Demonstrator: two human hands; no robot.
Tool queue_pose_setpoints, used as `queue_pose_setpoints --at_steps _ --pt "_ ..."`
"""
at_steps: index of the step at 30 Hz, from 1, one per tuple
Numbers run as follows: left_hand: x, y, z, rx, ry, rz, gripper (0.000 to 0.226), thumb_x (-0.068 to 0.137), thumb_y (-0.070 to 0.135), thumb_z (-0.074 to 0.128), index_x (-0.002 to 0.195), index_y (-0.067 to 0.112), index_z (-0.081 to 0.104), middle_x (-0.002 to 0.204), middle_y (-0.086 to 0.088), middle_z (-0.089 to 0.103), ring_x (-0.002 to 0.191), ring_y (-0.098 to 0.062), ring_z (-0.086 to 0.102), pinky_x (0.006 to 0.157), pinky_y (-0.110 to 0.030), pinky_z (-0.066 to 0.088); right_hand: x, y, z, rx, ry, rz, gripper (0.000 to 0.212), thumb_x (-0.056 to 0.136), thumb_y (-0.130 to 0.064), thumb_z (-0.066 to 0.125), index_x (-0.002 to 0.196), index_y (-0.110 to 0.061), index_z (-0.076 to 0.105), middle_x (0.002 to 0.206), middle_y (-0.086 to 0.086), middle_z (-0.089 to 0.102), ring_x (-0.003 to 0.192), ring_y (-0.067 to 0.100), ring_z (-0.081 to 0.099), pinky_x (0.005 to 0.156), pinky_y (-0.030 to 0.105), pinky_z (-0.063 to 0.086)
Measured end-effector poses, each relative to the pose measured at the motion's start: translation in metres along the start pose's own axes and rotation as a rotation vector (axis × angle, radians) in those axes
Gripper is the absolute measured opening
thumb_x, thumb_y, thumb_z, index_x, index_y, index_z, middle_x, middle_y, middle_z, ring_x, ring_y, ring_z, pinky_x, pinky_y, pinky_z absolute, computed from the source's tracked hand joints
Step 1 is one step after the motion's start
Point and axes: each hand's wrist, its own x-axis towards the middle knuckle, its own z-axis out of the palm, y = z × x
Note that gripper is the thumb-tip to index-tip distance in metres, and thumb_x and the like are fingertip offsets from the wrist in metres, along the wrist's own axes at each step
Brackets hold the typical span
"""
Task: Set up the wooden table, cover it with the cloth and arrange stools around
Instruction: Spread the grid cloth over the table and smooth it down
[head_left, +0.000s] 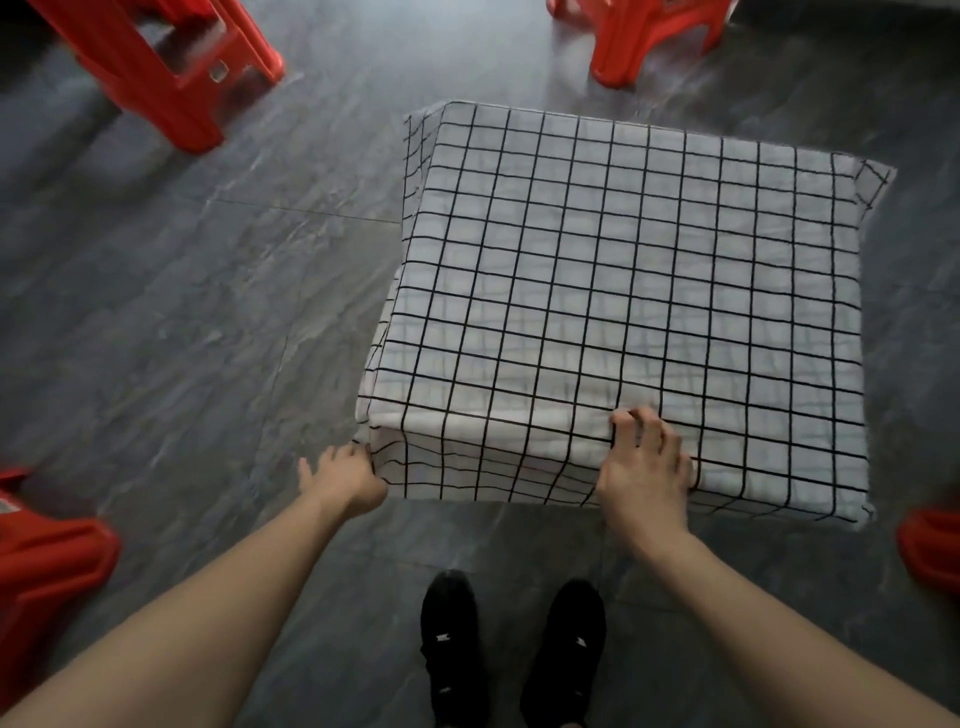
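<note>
A white cloth with a black grid (623, 291) covers the low table completely, so no wood shows. Its edges hang down on the near and left sides. My left hand (345, 475) pinches the hanging cloth at the near left corner. My right hand (647, 457) lies over the near edge of the table top with its fingers curled into the cloth. Red plastic stools stand around: one at the far left (156, 62), one at the far right (654, 36), one at the near left (47, 561) and a part of one at the near right (930, 551).
The floor is dark grey stone tile (208, 291) with open room on the left of the table. My two feet in black shoes (511, 649) stand just in front of the table's near edge.
</note>
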Motion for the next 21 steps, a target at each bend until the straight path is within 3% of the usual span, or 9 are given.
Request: queue_pose_setpoints --at_steps 2,8,11,15,21 --pt "-0.005 -0.004 0.003 0.063 -0.030 -0.028 0.064 0.090 0.036 0.047 0.148 0.015 0.029 0.156 -0.006 0.024 0.144 -0.025 0.020 0.118 -0.050 0.011 0.000 0.000 -0.002 -0.018 -0.015 0.000 0.052 0.084 -0.009 0.052 0.132 -0.021 0.035 0.143 0.006 0.028 0.125 0.029 0.030 0.104 0.047 0.032" --pt "-0.039 -0.023 -0.011 0.032 0.166 -0.066 0.073 0.090 0.035 0.051 0.152 0.011 0.020 0.162 -0.005 0.006 0.146 -0.026 0.016 0.117 -0.047 0.018 0.015 -0.002 -0.027 -0.162 -0.221 -0.067 0.045 0.094 -0.024 0.046 0.136 -0.014 0.033 0.140 0.011 0.031 0.122 0.031 0.035 0.092 0.041 0.043" --pt "-0.070 -0.023 -0.033 -0.092 0.213 -0.033 0.073 0.088 0.028 0.051 0.153 0.020 0.019 0.163 -0.004 -0.001 0.147 -0.028 0.013 0.117 -0.048 0.017 0.027 -0.023 -0.067 -0.214 -0.366 -0.091 0.049 0.094 -0.027 0.046 0.139 -0.010 0.036 0.149 0.015 0.028 0.133 0.033 0.033 0.103 0.045 0.041" --pt "-0.131 0.003 -0.073 -0.097 0.331 0.128 0.072 0.085 0.027 0.052 0.151 0.026 0.022 0.163 -0.003 0.002 0.147 -0.025 0.013 0.119 -0.046 0.015 0.028 -0.064 -0.165 -0.143 -0.272 -0.208 0.054 0.093 -0.029 0.051 0.142 -0.012 0.037 0.159 0.015 0.012 0.142 0.033 0.025 0.111 0.046 0.034" --pt "-0.238 0.042 -0.196 -0.080 0.605 0.303 0.071 0.088 0.027 0.054 0.151 0.026 0.021 0.162 -0.004 0.007 0.149 -0.024 0.010 0.121 -0.049 0.010 0.023 -0.099 -0.353 -0.086 -0.042 -0.355 0.057 0.091 -0.027 0.054 0.143 -0.012 0.038 0.158 0.015 0.017 0.140 0.032 0.029 0.108 0.045 0.037"
